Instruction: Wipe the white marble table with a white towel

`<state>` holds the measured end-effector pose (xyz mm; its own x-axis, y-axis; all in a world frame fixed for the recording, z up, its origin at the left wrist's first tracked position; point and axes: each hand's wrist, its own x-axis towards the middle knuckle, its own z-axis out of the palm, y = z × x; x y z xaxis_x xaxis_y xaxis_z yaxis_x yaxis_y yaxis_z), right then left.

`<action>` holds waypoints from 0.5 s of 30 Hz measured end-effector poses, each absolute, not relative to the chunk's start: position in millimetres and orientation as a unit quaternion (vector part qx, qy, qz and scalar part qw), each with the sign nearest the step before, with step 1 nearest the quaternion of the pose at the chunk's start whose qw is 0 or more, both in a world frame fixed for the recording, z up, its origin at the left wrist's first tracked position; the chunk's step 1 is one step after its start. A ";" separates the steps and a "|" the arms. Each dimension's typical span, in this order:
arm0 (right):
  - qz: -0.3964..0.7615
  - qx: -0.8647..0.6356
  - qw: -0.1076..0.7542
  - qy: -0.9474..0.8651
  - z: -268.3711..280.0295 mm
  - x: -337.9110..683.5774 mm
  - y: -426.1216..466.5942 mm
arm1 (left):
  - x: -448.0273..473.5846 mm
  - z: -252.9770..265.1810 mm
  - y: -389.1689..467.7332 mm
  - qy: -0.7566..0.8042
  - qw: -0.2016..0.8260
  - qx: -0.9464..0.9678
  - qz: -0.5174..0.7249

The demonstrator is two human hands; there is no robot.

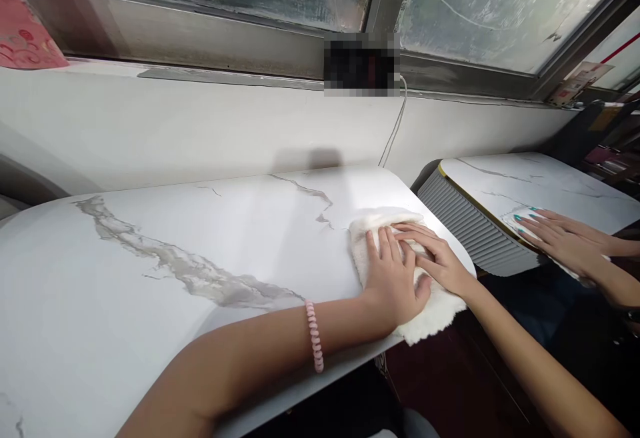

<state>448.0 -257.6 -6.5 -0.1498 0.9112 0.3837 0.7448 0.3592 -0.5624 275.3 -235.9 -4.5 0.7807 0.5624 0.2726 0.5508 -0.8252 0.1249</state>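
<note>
A fluffy white cloth (357, 251) lies bunched at the right end of a white marble-patterned table (240, 245), and one edge of it hangs over the near side. My left hand (395, 285) presses down on it with fingers stretched out and thumb apart. Beside it, my right hand (440, 258) rests on the same cloth, its fingers spread and slightly bent toward the left hand. A pink coiled band (313, 337) circles my left forearm. Parts of the cloth are hidden under both hands.
To the right stands a second marble-patterned table (545, 178) with a ribbed side, where another person's hands (565, 235) lie on a white cloth. Behind are a white wall (200, 118), windows (465, 11) and a thin cable (397, 121). A pink patterned item (27, 31) hangs upper left.
</note>
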 end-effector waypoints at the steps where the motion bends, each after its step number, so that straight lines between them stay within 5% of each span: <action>1: 0.118 -0.551 0.345 -0.751 -6.9 446.5 -253.7 | 273.9 -4.2 -232.3 0.294 0.019 0.944 0.150; 15: 0.057 -0.519 0.346 -0.780 -21.3 445.4 -123.6 | 270.0 -4.8 -113.7 0.344 0.095 0.927 0.113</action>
